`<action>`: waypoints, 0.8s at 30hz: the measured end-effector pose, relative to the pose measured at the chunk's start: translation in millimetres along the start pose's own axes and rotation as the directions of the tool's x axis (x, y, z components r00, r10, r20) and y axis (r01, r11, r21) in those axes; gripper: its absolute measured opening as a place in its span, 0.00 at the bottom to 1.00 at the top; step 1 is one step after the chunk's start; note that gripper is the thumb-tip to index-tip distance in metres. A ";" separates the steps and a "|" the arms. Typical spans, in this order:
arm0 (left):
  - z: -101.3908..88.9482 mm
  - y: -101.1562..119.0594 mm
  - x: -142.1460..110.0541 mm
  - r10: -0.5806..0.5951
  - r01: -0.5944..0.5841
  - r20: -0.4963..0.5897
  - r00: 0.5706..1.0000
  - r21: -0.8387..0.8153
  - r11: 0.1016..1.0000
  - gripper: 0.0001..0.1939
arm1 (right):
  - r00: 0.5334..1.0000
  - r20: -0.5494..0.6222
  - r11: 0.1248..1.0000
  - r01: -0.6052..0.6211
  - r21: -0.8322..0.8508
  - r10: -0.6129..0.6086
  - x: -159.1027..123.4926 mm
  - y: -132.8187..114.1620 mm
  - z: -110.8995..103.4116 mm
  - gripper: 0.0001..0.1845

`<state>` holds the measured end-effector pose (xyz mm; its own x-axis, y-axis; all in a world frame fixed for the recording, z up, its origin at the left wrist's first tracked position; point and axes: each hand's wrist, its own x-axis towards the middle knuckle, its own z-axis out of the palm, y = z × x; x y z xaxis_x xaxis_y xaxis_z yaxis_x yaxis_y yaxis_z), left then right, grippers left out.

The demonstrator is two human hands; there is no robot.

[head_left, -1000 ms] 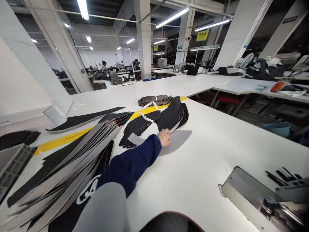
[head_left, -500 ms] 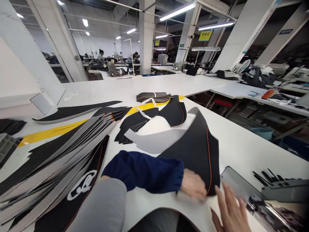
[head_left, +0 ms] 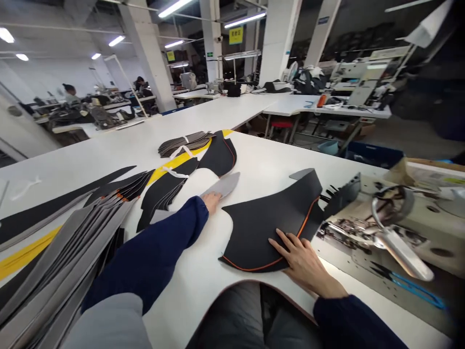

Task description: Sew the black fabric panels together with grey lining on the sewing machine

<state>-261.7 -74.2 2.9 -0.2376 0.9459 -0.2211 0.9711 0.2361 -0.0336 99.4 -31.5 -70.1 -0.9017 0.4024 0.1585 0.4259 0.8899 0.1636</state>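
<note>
My right hand (head_left: 305, 261) lies flat with its fingers spread on a black fabric panel (head_left: 267, 213) edged with orange piping. The panel rests before me, its right end raised and folded over near the sewing machine (head_left: 385, 228). Farther left, my left hand (head_left: 211, 202) has its fingers closed on the middle of a curved grey fabric piece (head_left: 228, 185), and my sleeve covers part of that piece. Beyond it are a fanned stack of black pieces (head_left: 163, 191) with a white tie and another black panel with orange piping (head_left: 218, 155).
Long grey and black strips (head_left: 83, 232) pile up at the left. A tied bundle of dark pieces (head_left: 185, 143) sits farther back by a yellow strip (head_left: 160, 174). Blue thread snips (head_left: 417, 291) lie on the machine bed. A blue bin (head_left: 374, 157) stands beyond the table edge.
A black panel came off the pile to the front by the machine. My left hand has left it and gone back to the grey piece; my right hand came down on the panel. The view turned right.
</note>
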 end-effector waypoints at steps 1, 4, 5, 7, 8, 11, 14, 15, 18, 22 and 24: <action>-9.4 8.6 -2.3 0.029 -0.029 -0.024 0.999 0.003 1.000 0.25 | 1.000 -0.001 1.000 -0.015 0.004 0.015 0.3 -1.1 -0.5 0.43; -30.9 50.0 -20.7 0.197 -0.196 -0.091 0.976 0.025 0.980 0.29 | 0.999 0.020 0.999 -0.041 0.036 0.040 -4.3 -14.9 -2.4 0.45; -33.4 67.3 -30.2 0.278 -0.277 -0.068 0.958 0.028 0.961 0.29 | 0.999 0.031 0.997 -0.039 0.067 0.037 -6.9 -22.5 -4.0 0.44; -31.2 101.7 -49.6 0.465 -0.466 0.088 0.881 -0.019 0.885 0.27 | 0.999 0.041 0.988 -0.021 0.155 0.015 -12.5 -39.9 -8.5 0.40; -27.2 117.1 -57.1 0.558 -0.555 0.201 0.805 -0.074 0.829 0.25 | 0.999 0.038 0.979 -0.006 0.203 -0.002 -15.3 -48.7 -11.0 0.37; -9.9 152.2 -59.4 0.707 -0.686 0.333 0.623 -0.201 0.699 0.21 | 0.999 0.026 0.954 0.023 0.300 -0.032 -23.9 -70.2 -17.3 0.26; 11.2 177.4 -32.9 0.656 -0.655 -0.012 0.754 -0.085 0.751 0.22 | 0.998 0.052 0.947 0.002 0.321 -0.019 -30.8 -81.1 -20.1 0.21; 19.1 185.4 -22.6 0.609 -0.619 -0.131 0.782 -0.054 0.784 0.24 | 0.998 0.066 0.947 -0.007 0.320 -0.015 -32.4 -82.6 -20.1 0.20; 43.5 208.3 -3.9 0.536 -0.565 -0.264 0.802 -0.045 0.824 0.26 | 0.996 0.084 0.947 -0.016 0.319 -0.012 -36.0 -83.6 -17.0 0.17; 61.9 226.7 -8.5 0.583 -0.619 -0.288 0.760 -0.046 0.784 0.24 | 0.999 0.049 0.950 -0.020 0.310 0.005 -41.4 -84.6 -9.8 0.13; 62.6 229.5 -11.6 0.598 -0.628 -0.280 0.751 -0.023 0.778 0.23 | 1.000 0.022 0.955 -0.024 0.295 0.018 -43.7 -86.0 -8.1 0.13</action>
<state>-34.8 -44.9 -63.2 0.3963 0.9140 0.0871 0.9042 -0.4050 0.1354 102.8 -127.4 -83.2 -0.8953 0.4228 0.1400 0.4059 0.9040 -0.1344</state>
